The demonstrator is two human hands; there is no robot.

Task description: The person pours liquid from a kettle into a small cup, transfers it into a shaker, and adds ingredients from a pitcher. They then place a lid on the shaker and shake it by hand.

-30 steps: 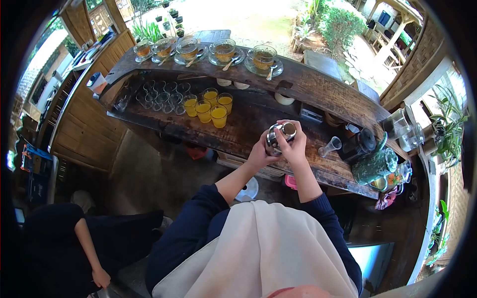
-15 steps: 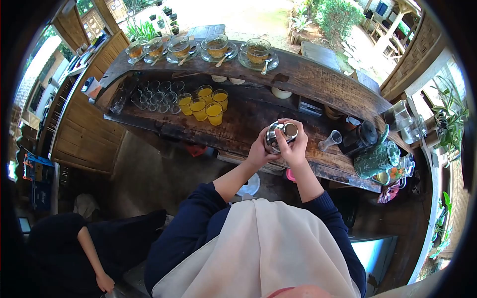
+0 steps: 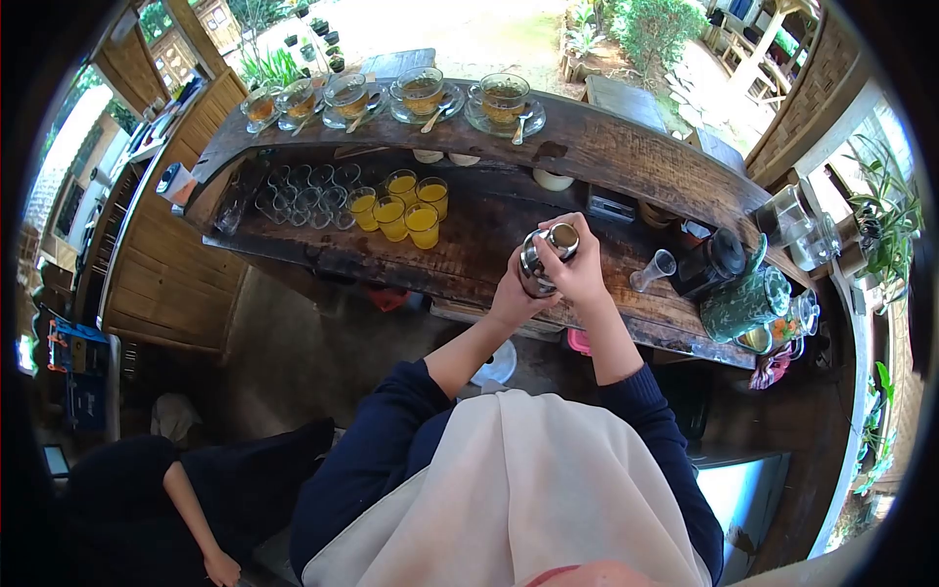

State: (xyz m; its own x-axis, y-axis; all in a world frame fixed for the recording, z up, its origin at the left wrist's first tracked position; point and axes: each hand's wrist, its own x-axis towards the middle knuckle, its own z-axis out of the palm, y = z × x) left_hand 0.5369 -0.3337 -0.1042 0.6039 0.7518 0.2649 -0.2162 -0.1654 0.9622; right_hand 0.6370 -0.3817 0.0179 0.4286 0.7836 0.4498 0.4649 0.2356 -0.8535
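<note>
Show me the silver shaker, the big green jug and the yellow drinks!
Silver shaker (image 3: 532,268): head view, on its shiny side.
Green jug (image 3: 736,311): head view, on the middle of its speckled body.
Yellow drinks (image 3: 423,228): head view, on the side of the nearest one.

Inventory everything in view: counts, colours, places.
Counter: one, brown, ahead
Shaker: one, silver, above counter
Filled glasses: five, orange-yellow, counter left
Empty glasses: several, clear, farther left
Cups on saucers: five, clear, upper ledge
Spoons: several, metallic, by cups
Small glass: one, clear, shaker's right
Lidded jug: one, black, counter right
Speckled pot: one, green, beside jug
Jars: two, clear, ledge's right end
Plants: several, green, far right
Co-worker: one, dark-clothed, lower left
Left hand: one, bare, on shaker
Right hand: one, bare, on shaker
</note>
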